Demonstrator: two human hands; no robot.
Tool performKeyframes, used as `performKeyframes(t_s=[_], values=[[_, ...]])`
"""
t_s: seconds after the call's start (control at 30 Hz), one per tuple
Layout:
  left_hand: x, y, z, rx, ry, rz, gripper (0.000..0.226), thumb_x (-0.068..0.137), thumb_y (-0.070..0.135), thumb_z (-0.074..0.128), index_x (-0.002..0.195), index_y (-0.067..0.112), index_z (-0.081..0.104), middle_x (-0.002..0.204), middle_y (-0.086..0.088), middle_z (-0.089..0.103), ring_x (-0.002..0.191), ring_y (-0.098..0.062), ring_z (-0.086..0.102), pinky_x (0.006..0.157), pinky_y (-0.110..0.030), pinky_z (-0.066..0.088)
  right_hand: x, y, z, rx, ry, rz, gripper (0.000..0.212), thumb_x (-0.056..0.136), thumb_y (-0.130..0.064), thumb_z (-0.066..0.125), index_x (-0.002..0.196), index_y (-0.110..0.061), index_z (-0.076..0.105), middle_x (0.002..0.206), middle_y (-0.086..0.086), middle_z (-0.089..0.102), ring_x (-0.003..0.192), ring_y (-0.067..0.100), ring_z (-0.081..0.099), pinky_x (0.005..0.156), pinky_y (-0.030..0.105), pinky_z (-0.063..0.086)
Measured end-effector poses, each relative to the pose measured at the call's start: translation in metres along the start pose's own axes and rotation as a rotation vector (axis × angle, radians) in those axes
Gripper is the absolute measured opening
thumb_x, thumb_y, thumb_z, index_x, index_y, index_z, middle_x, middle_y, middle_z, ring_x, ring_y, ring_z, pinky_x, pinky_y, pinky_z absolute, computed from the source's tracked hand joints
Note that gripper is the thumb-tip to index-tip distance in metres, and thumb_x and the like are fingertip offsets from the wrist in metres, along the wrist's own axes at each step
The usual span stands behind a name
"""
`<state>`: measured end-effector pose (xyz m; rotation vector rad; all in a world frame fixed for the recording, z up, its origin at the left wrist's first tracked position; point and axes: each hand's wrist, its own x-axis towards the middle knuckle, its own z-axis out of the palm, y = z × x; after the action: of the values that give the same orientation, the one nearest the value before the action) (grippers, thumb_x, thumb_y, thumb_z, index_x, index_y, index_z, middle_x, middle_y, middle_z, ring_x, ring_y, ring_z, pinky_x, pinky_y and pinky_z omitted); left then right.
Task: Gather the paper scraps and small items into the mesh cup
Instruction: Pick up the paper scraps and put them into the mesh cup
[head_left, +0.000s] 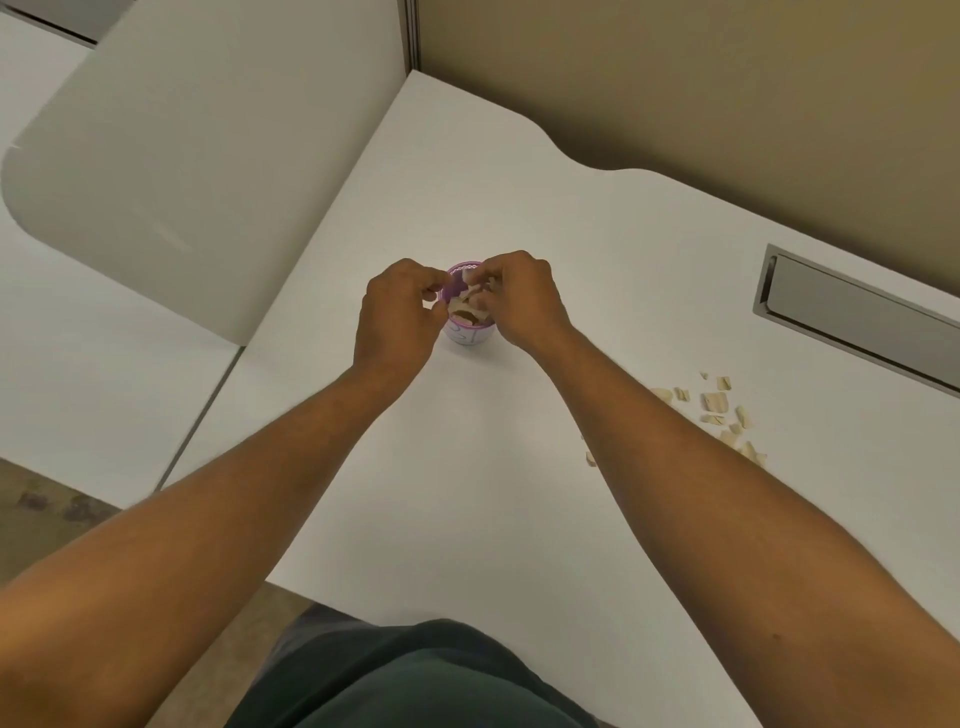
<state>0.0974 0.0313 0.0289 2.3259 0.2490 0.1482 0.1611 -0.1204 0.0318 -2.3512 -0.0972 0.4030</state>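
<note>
A small purple mesh cup (469, 335) stands on the white desk (519, 467), with beige paper scraps (467, 306) piled in its mouth. My left hand (397, 317) is at the cup's left rim, fingers curled and pinching near the scraps. My right hand (522, 299) is at the right rim, fingertips closed on scraps over the opening. The cup's upper part is partly hidden by both hands. A scattered heap of loose beige scraps (717, 410) lies on the desk to the right, beyond my right forearm.
A recessed metal cable tray (852, 317) is set into the desk at the far right. A tan partition wall (675, 78) runs behind. A second white desk surface (156, 156) adjoins on the left, with a gap between.
</note>
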Motion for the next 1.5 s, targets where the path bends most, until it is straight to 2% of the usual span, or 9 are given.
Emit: performKeyframes(t_s=[0.17,0.37,0.53,0.63,0.73,0.83,1.0,1.27,1.5], values=[[-0.007,-0.001,0.004,-0.051,0.001,-0.008,0.017,0.087,0.003,0.073,0.098,0.013,0.080,0.099,-0.001,0.073,0.084,-0.013,0.067,0.077,-0.024,0.056,0.003,-0.011,-0.007,-0.111,0.004,-0.011,0.017,0.080,-0.008,0.076,0.093,-0.019,0.081,0.103,0.001,0.076,0.090,0.020,0.071,0.081,0.035,0.062],[-0.017,0.001,0.010,-0.057,-0.040,0.022,0.017,0.084,0.002,0.072,0.093,0.015,0.077,0.097,0.001,0.071,0.087,-0.018,0.069,0.077,-0.035,0.059,-0.005,0.002,-0.041,0.241,0.133,0.070,0.018,0.088,-0.006,0.074,0.103,-0.014,0.078,0.105,0.000,0.077,0.092,0.018,0.074,0.083,0.036,0.064],[-0.053,0.007,0.039,-0.007,-0.204,0.212,0.016,0.087,0.007,0.072,0.096,0.019,0.076,0.095,0.008,0.071,0.083,-0.011,0.066,0.078,-0.031,0.058,-0.051,0.092,-0.079,0.187,0.341,0.279,0.016,0.094,-0.010,0.066,0.101,-0.019,0.077,0.100,-0.009,0.075,0.090,0.014,0.071,0.089,0.034,0.059],[-0.073,0.002,0.061,0.089,-0.405,0.292,0.015,0.092,0.016,0.069,0.105,0.022,0.074,0.102,0.007,0.069,0.094,-0.014,0.065,0.080,-0.039,0.057,-0.087,0.171,-0.097,-0.042,0.372,0.437,0.024,0.100,-0.013,0.059,0.121,-0.015,0.070,0.127,0.007,0.067,0.120,0.027,0.062,0.100,0.032,0.047],[-0.087,-0.007,0.082,0.299,-0.680,0.279,0.047,0.095,0.039,0.068,0.139,0.026,0.059,0.146,0.003,0.053,0.138,-0.022,0.047,0.103,-0.041,0.051,-0.116,0.233,-0.110,-0.226,0.281,0.703,0.046,0.103,-0.033,0.053,0.147,-0.020,0.048,0.151,0.014,0.042,0.137,0.041,0.040,0.109,0.048,0.040],[-0.096,-0.018,0.099,0.611,-0.847,0.357,0.102,0.083,0.076,0.062,0.164,0.034,0.017,0.175,-0.004,0.000,0.161,-0.034,0.004,0.128,-0.048,0.023,-0.128,0.267,-0.113,-0.258,0.168,0.814,0.068,0.101,-0.059,0.043,0.158,-0.026,0.026,0.163,0.011,0.026,0.143,0.043,0.032,0.113,0.053,0.034],[-0.109,-0.029,0.118,0.778,-0.883,0.416,0.144,0.055,0.100,0.055,0.159,0.040,-0.026,0.166,-0.005,-0.040,0.155,-0.043,-0.029,0.129,-0.060,-0.001,-0.116,0.266,-0.095,-0.224,0.134,0.695,0.081,0.091,-0.077,0.041,0.157,-0.035,0.019,0.165,0.004,0.020,0.146,0.042,0.025,0.115,0.058,0.032],[-0.109,-0.034,0.121,0.739,-0.842,0.429,0.151,0.048,0.100,0.060,0.158,0.042,-0.026,0.166,-0.003,-0.039,0.155,-0.041,-0.029,0.129,-0.061,0.000,-0.099,0.215,-0.036,-0.538,-0.039,0.242,0.091,0.081,-0.088,0.044,0.157,-0.047,0.016,0.171,0.000,0.008,0.155,0.038,0.013,0.118,0.056,0.031],[-0.109,-0.041,0.123,0.708,-0.823,0.437,0.151,0.046,0.100,0.059,0.156,0.045,-0.027,0.167,-0.001,-0.038,0.155,-0.039,-0.032,0.129,-0.060,-0.003,-0.111,0.203,-0.022,-0.705,-0.017,0.162,0.045,0.105,-0.028,0.049,0.149,-0.028,0.041,0.159,0.005,0.032,0.133,0.033,0.042,0.089,0.041,0.055]])
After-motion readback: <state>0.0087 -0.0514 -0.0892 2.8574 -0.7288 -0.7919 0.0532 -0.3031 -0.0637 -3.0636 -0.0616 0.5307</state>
